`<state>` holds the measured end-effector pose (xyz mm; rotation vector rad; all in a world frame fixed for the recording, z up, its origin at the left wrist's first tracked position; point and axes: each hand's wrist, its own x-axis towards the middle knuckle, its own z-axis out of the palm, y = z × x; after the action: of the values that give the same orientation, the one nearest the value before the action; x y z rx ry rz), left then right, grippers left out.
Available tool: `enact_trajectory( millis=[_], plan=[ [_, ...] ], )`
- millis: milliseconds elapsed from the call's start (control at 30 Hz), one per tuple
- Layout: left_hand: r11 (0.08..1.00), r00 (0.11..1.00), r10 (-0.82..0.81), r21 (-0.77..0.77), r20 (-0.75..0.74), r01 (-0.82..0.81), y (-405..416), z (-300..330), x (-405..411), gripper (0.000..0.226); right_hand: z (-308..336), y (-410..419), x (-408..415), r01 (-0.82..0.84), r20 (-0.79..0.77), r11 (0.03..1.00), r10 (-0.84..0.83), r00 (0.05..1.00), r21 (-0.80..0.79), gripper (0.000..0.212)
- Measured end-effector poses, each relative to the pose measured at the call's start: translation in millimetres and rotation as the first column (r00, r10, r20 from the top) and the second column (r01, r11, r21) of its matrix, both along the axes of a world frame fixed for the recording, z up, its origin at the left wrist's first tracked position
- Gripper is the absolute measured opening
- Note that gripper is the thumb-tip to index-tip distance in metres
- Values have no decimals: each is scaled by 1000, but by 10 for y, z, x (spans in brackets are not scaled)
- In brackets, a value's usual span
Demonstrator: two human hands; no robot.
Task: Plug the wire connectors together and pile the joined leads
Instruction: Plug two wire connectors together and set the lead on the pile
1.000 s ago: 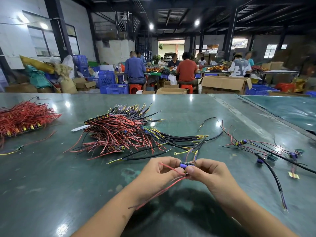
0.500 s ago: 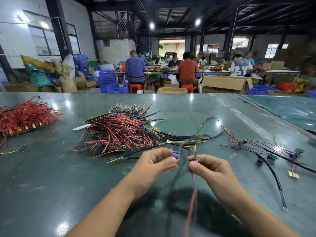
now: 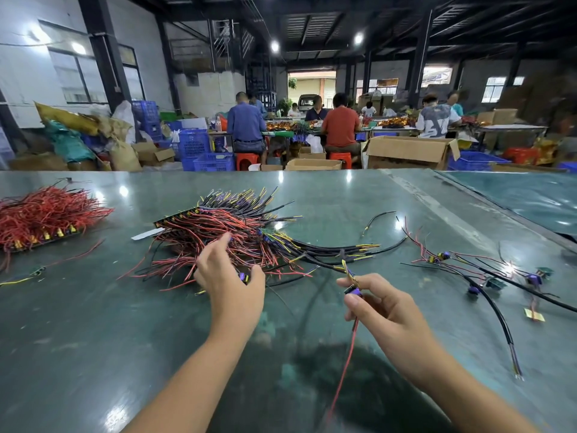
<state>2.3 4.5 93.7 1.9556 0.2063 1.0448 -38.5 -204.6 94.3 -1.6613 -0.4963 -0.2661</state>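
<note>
My right hand (image 3: pixel 384 304) pinches a purple connector (image 3: pixel 352 290) above the green table (image 3: pixel 93 339). A red wire (image 3: pixel 346 364) hangs down from it, and a short yellow-tipped lead sticks up. My left hand (image 3: pixel 229 282) is over the near edge of the big pile of red and black leads (image 3: pixel 224 242), index finger stretched out. A small purple connector (image 3: pixel 244 277) sits between its thumb and fingers. The hands are apart. Black cables with yellow tips (image 3: pixel 337 251) fan out from the pile toward my right hand.
A bundle of red wires (image 3: pixel 40 214) lies at the far left, with a stray lead (image 3: pixel 37 270) in front of it. Several leads with purple connectors (image 3: pixel 487 276) are spread out on the right, near a yellow label (image 3: pixel 534 314). People sit at benches beyond the table.
The hands, together on one connector a second ago, have separated. My left hand has moved up and left to the pile. My right hand stays with its connector, the red wire now hanging below.
</note>
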Motion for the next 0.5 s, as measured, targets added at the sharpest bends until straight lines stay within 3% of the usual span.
enact_trajectory(
  millis=[133,267,367,500],
  plan=[
    [947,968,-250,211,17,241,-151,91,-164,52,-19,13,-26,-39,34,994,42,999,-99,26],
    [713,811,-577,426,-95,557,-246,87,-297,58,-22,44,-44,-25,116,966,57,992,-256,26],
    [596,726,-675,483,-131,641,-270,34,-286,49,-19,47,-43,-22,113,963,55,992,-269,26],
    [630,738,-675,513,-10,583,-243,40,-246,26,-30,58,-24,3,109,964,27,994,-265,27]
  ],
)
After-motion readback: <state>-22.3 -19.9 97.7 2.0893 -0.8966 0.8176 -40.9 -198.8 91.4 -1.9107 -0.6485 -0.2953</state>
